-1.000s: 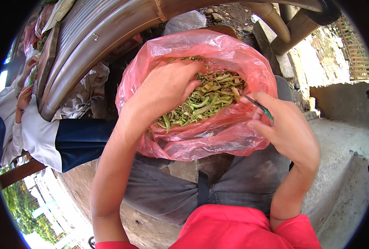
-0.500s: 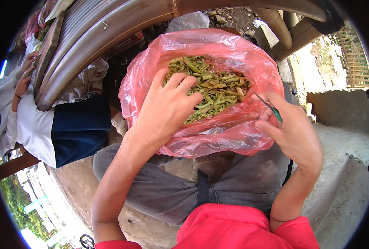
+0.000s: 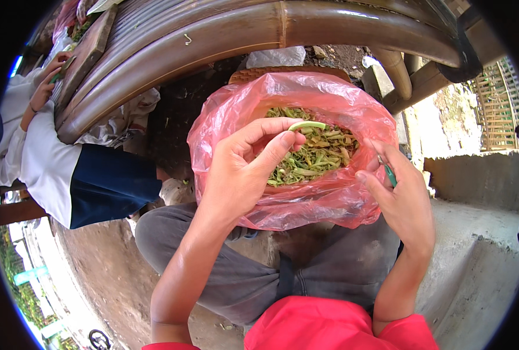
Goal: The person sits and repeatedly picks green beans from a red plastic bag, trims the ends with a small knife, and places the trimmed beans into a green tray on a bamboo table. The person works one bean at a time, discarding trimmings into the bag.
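Observation:
A pink translucent plastic bag [image 3: 213, 125] sits wide-mouthed in front of me, holding a heap of green and yellowish-brown plant pieces [image 3: 306, 166]. Over its mouth, my left hand [image 3: 236, 166] pinches a curved light-green piece of pod or stem [image 3: 307, 125] between thumb and fingertips. At the bag's right side, my right hand [image 3: 402, 195] is closed around a small knife [image 3: 391, 174] with a green handle; fingers hide much of its blade. The right fingertips are close against the bag's plastic, and whether they touch it I cannot tell.
A bamboo bench [image 3: 213, 38] curves across the far side, with a wooden board [image 3: 87, 55] on its left end. Another person [image 3: 43, 157] in white and dark blue sits at the left, hands near that board. A concrete ledge [image 3: 475, 181] stands at the right.
My left hand has come up out of the heap with the light-green piece in its fingers. My right hand keeps the knife beside the bag. The whole view has shifted slightly.

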